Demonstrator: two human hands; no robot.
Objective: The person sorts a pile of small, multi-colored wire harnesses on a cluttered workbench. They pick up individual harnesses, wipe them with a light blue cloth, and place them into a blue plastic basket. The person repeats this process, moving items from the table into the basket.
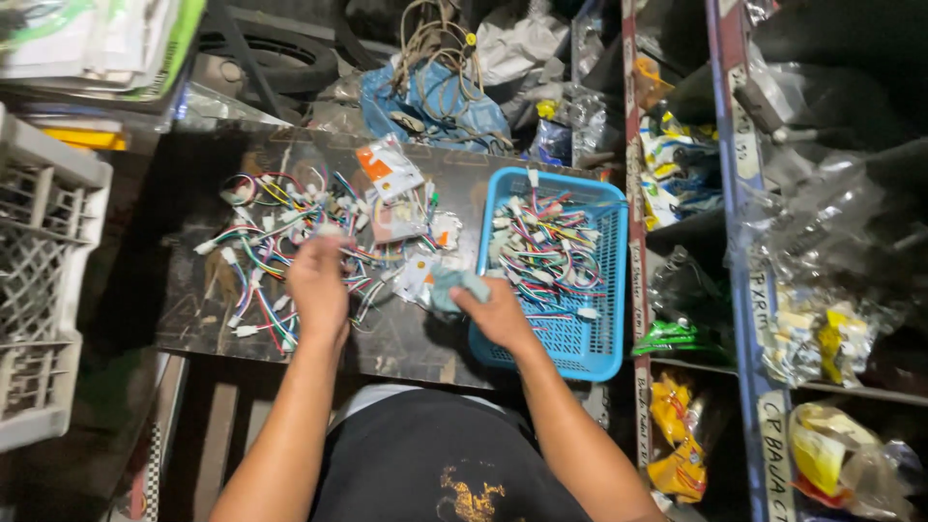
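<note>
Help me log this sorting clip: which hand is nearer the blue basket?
Right. The right hand holds a small clear bag at the blue basket's left rim; the left hand is farther off, over the loose wire connectors.

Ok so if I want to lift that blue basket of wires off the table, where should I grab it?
Probably by the blue basket's near right corner rim, coming from above on the shelf side. That edge is bare and hangs past the dark table, so fingers can hook under it. The right hand covers the left rim, and the wire connectors fill the middle.
</note>
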